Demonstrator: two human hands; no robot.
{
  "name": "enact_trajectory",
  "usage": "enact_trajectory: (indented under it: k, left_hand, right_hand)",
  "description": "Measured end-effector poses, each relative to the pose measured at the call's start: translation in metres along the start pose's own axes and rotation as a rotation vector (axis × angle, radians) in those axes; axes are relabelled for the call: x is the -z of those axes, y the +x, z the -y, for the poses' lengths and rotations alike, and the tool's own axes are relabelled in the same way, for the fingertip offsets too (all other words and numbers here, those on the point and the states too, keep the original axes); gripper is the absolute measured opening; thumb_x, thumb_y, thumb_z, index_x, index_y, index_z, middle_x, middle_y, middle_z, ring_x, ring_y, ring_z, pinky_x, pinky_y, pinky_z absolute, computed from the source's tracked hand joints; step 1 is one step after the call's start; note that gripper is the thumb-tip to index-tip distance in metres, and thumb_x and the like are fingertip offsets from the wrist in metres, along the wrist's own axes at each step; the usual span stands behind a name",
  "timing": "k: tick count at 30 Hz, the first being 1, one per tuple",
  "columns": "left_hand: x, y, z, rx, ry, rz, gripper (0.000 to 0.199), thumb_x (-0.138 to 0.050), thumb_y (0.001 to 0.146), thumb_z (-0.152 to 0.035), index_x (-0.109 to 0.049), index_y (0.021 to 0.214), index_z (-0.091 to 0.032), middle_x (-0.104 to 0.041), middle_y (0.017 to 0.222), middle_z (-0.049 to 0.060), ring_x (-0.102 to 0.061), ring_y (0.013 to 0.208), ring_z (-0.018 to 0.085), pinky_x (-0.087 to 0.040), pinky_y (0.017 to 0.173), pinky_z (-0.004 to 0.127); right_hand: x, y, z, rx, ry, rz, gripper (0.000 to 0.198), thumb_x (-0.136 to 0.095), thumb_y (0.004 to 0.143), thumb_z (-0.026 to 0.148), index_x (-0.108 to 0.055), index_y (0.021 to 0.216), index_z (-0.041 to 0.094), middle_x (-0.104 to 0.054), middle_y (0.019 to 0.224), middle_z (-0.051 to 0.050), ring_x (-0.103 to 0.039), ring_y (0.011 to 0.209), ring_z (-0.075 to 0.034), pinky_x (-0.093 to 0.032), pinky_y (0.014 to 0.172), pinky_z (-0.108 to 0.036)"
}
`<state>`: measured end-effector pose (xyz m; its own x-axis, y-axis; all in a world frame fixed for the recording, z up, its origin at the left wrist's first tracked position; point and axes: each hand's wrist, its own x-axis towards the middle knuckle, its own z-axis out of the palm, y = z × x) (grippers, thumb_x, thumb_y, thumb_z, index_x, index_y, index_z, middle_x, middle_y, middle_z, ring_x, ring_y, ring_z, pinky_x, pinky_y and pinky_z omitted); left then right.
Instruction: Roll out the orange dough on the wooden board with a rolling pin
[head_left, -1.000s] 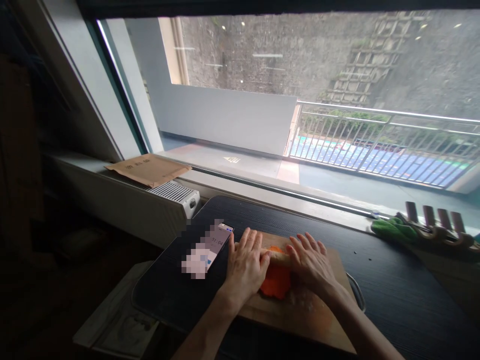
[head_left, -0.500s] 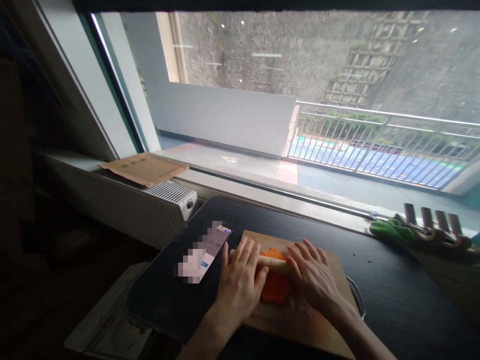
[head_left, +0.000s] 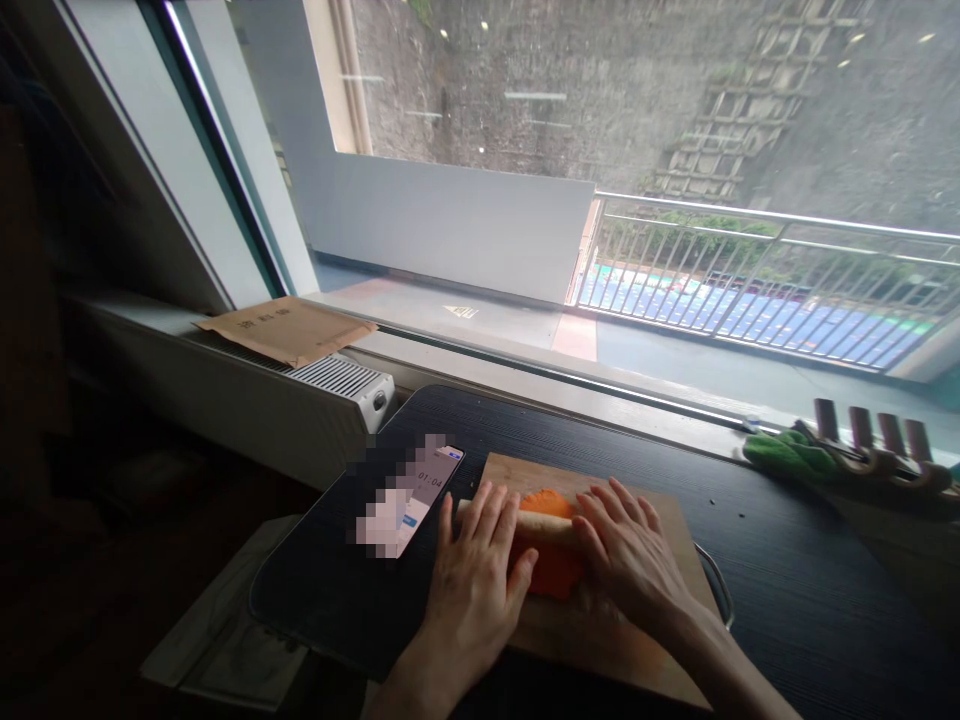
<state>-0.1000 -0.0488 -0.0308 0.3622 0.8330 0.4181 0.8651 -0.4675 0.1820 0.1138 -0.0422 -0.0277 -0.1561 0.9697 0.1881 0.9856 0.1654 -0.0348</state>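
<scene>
A pale wooden rolling pin (head_left: 546, 527) lies across a flattened sheet of orange dough (head_left: 553, 578). Under the dough is a wooden board (head_left: 652, 655). My left hand (head_left: 480, 560) rests on the pin's left part with its fingers stretched out over it and the thumb apart. On the right part lies my right hand (head_left: 626, 540), its fingers also extended and spread. Neither hand is wrapped round the pin. The hands cover both sides of the pin, and dough shows between them, beyond the pin and nearer to me.
A phone (head_left: 431, 490) showing a timer lies left of the board on the dark table (head_left: 337, 590). A metal handle (head_left: 716, 585) curves out at the board's right side. At the back right are a green cloth (head_left: 791, 457) and brown-handled tools (head_left: 862, 430). A brown envelope (head_left: 289, 330) lies on the radiator (head_left: 341, 375).
The rolling pin and both hands have shifted slightly towards me over the dough. The view has tilted a little; board, phone and table look unmoved.
</scene>
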Motion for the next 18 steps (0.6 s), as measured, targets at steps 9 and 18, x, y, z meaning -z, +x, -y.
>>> enact_trajectory:
  k: [9,18]
  left_hand:
    - [-0.002,0.021,0.001,0.077,-0.035,0.033,0.048,-0.039,0.097,-0.040,-0.049,0.137,-0.015,-0.051,0.143,0.011,-0.039,0.136,0.029,-0.022,0.115,0.060]
    - [-0.003,0.024,0.002,0.062,-0.053,0.032,0.049,-0.040,0.096,-0.040,-0.048,0.138,-0.016,-0.051,0.143,0.012,-0.039,0.136,0.029,-0.021,0.115,0.060]
  right_hand:
    - [0.002,0.017,0.001,-0.091,-0.017,-0.011,0.042,-0.026,0.100,0.037,-0.060,0.123,0.025,-0.057,0.133,-0.006,-0.035,0.135,-0.030,-0.030,0.106,-0.052]
    - [0.005,0.019,-0.001,-0.092,-0.033,0.021,0.043,-0.027,0.100,0.038,-0.059,0.125,0.025,-0.055,0.135,-0.008,-0.034,0.136,-0.029,-0.029,0.107,-0.053]
